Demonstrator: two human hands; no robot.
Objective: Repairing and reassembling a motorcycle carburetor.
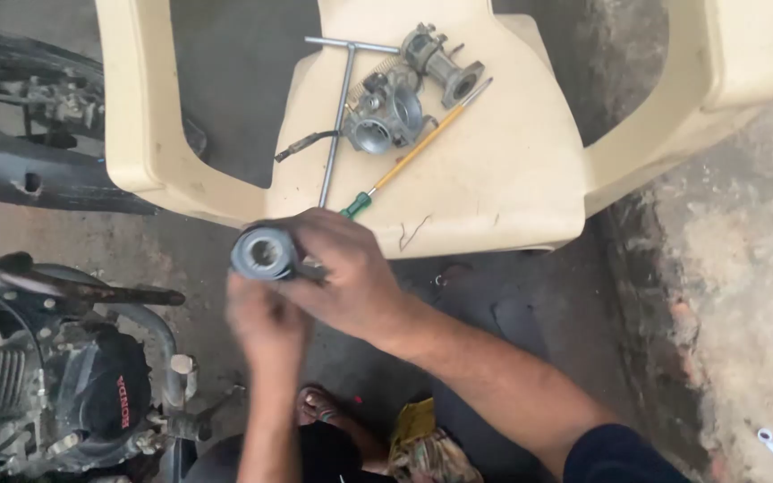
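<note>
i see both hands grasping a grey round part (264,252): right hand (346,273) clenched at its 3 o'clock, left hand (266,317) at 6 o'clock, before the chair (512,179).

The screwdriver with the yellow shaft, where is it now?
In the head view, the screwdriver lies diagonally on the cream plastic chair, right of the T-handle wrench, beside the carburetor.

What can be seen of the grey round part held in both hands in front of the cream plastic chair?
The grey round rubber-looking part is a short, thick tube, its open end turned toward the camera, showing a pale inner ring around a darker hollow. The right hand wraps over its right side; the left hand is under it, blurred. It is held just before the front edge of the cream plastic chair. Its back is hidden.
</note>
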